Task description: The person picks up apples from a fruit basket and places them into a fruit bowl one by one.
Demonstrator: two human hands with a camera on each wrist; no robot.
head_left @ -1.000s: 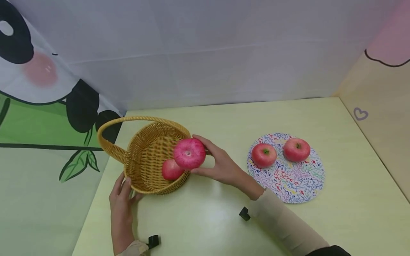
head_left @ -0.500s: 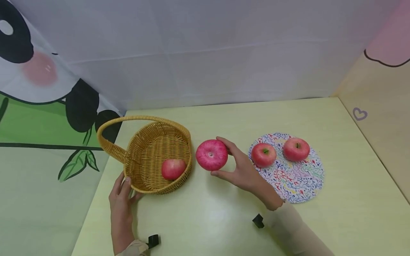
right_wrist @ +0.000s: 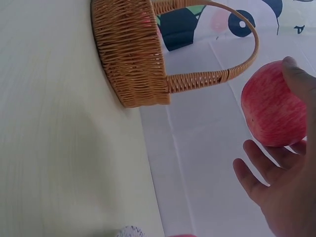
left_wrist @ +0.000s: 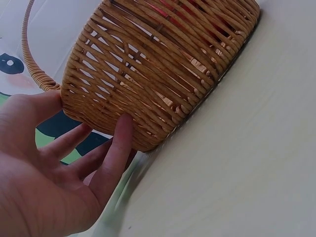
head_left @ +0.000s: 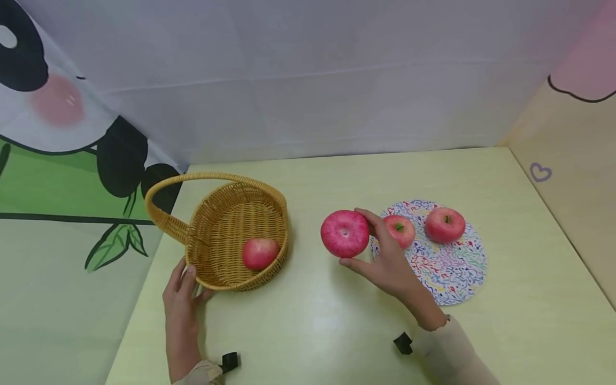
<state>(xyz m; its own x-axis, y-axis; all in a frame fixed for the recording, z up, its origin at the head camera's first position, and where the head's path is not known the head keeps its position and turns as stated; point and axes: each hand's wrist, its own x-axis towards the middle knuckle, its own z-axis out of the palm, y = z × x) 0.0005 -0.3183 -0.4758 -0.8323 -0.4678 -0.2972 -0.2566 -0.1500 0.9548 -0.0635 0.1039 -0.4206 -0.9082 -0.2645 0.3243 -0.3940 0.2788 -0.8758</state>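
A red apple (head_left: 345,233) is pinched between the thumb and fingers of my right hand (head_left: 392,267), its dimpled underside facing up in the head view. The hand is raised between the basket and the round mat. My left hand (head_left: 182,305) rests against the outer wall of the wicker basket (head_left: 212,230); in the left wrist view its fingertips (left_wrist: 123,129) touch the weave. One apple (head_left: 260,254) lies inside the basket. Two more apples, one (head_left: 401,231) partly hidden by my right hand and another (head_left: 445,225), sit stem up on the patterned round mat (head_left: 447,278).
The basket's tall handle (head_left: 216,176) arches over its far left side. A pale table (head_left: 308,331) carries everything. A white cloth backdrop (head_left: 313,107) stands behind it, a cartoon-printed panel (head_left: 62,187) at the left and a beige panel (head_left: 572,160) at the right.
My right hand has carried the apple from over the basket's right rim rightward, to just left of the mat. The left hand and the basket have stayed in place.
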